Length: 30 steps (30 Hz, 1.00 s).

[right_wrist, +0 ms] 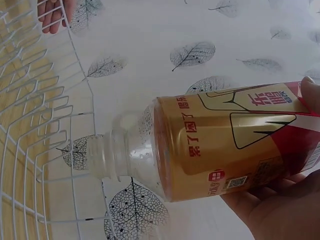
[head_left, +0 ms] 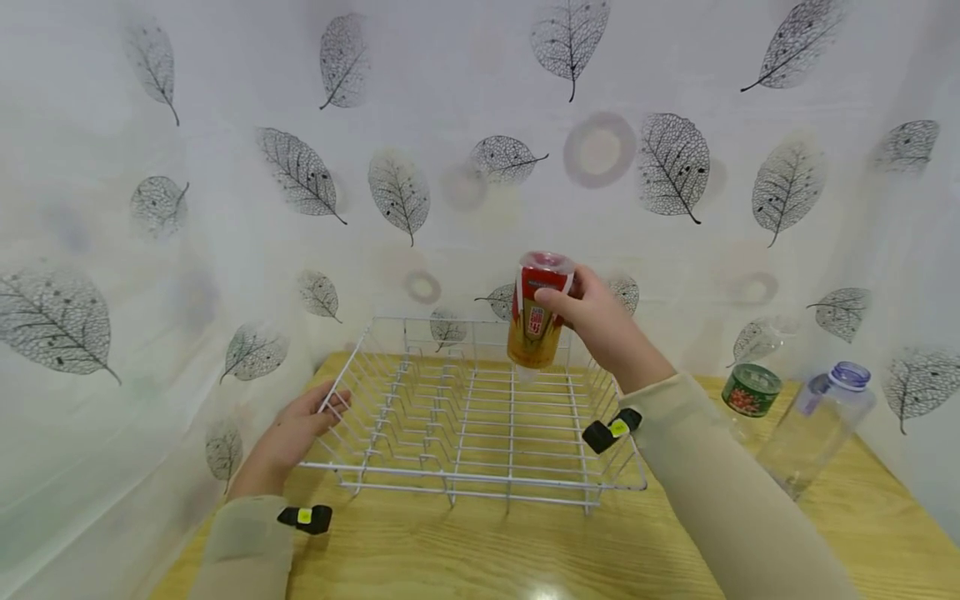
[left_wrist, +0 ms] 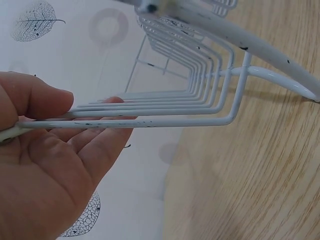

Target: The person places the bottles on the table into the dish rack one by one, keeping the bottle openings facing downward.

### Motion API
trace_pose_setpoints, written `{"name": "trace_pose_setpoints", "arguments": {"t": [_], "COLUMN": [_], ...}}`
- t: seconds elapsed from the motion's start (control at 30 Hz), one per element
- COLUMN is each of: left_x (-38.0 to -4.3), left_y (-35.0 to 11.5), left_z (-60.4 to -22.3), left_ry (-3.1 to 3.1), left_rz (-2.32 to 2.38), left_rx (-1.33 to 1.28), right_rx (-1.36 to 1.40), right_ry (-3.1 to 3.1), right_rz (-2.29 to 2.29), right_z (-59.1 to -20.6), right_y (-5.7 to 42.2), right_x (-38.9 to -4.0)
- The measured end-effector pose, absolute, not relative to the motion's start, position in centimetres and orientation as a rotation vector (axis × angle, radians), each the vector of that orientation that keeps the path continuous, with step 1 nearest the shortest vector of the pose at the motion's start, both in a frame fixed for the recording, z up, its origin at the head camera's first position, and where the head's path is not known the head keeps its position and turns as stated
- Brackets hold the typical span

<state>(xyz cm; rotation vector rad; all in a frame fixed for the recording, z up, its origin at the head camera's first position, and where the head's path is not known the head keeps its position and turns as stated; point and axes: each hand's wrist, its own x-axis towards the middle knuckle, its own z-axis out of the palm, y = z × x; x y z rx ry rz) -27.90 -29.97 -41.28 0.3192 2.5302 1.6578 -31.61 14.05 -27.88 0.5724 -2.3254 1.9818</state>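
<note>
A white wire dish rack [head_left: 480, 477] stands on the wooden table. At its left side my left hand [head_left: 303, 425] holds the side wires; in the left wrist view the thumb lies on one side of the wires and the fingers [left_wrist: 107, 150] on the other. My right hand [head_left: 600, 321] grips a plastic bottle [head_left: 537, 321] with a red and gold label, above the back right part of the rack. The bottle is upside down, its base up. Its clear, uncapped neck [right_wrist: 112, 155] shows in the right wrist view, pointing toward the rack wires.
Right of the rack, a green can [head_left: 752, 390] with a red picture appears to sit on top of something clear. Beside it stands a clear bottle [head_left: 813, 429] with a purple-tinted neck. A leaf-patterned white curtain [head_left: 480, 108] hangs behind and to both sides of the table [head_left: 420, 550].
</note>
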Motion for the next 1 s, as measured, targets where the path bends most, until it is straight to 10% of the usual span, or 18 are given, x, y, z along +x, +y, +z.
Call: {"name": "trace_pose_setpoints", "arguments": {"t": [1.0], "left_x": [-27.9], "left_y": [-30.1], "left_z": [-41.3], "left_ry": [2.575], "left_rz": [1.634], "left_rx": [0.321], "right_rx": [0.154], "right_ry": [-2.47], "right_rz": [1.921], "right_z": [-38.0], "right_y": [7.9], "right_x": [-42.5]}}
